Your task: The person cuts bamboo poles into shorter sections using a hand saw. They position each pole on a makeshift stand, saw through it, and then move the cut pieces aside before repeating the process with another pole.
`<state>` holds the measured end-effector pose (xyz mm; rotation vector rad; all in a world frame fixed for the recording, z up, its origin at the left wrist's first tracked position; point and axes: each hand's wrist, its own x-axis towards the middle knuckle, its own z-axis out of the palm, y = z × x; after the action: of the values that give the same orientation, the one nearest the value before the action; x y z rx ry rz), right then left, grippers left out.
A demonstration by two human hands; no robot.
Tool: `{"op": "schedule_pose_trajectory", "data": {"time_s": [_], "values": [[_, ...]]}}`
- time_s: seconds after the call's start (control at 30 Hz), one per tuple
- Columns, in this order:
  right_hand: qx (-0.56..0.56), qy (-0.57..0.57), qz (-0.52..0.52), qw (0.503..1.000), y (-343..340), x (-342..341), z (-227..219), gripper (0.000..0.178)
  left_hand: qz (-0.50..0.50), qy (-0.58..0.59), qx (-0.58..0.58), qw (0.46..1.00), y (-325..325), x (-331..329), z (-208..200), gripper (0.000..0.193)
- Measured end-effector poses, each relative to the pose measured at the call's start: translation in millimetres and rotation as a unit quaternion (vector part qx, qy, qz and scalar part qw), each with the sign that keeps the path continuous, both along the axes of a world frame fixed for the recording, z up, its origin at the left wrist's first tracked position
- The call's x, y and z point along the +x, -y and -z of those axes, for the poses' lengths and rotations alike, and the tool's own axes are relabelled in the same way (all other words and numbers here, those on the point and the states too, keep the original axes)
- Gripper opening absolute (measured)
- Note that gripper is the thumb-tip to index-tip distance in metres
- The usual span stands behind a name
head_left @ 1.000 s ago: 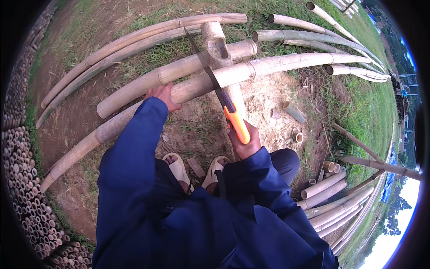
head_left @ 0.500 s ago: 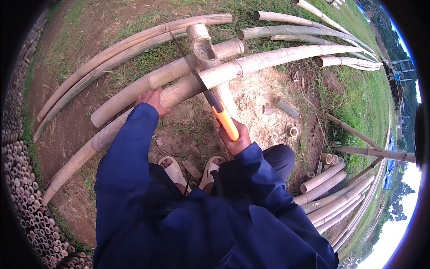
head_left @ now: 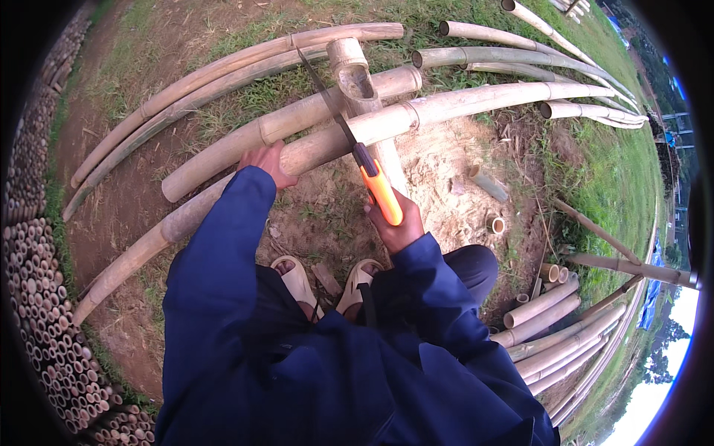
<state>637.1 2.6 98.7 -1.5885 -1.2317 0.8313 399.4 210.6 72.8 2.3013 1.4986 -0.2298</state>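
A long bamboo pole runs crosswise in front of me, its left end low and its right part farther away. My left hand is closed over this pole, left of the blade. In my right hand is a hand saw with an orange and dark handle, gripped firmly. The saw's dark blade lies across the pole and points to the far left. Just beyond, a thicker bamboo piece lies alongside the pole. An upright bamboo post with a notched top stands at the crossing.
Two thin poles lie farther off. More poles spread over the grass at far right. A large stack of cut bamboo lines the left edge. Short bamboo pieces lie at lower right, and a small ring rests on the sawdust.
My right hand has drawn the saw slightly back toward me across the pole. The left hand keeps its hold. The whole view has shifted a little.
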Motion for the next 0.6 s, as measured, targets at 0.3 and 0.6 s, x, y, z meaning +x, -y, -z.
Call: {"op": "schedule_pose_trajectory", "data": {"time_s": [0.3, 0.6], "values": [[-0.071, 0.030, 0.005, 0.997, 107, 15, -44, 0.032, -0.004, -0.047, 0.015, 0.999, 14, 11, -2, 0.087], [-0.113, 0.015, -0.003, 0.993, 111, 12, -67, 0.029, -0.008, 0.000, 0.020, 1.000, 4, -10, 9, 0.089]]}}
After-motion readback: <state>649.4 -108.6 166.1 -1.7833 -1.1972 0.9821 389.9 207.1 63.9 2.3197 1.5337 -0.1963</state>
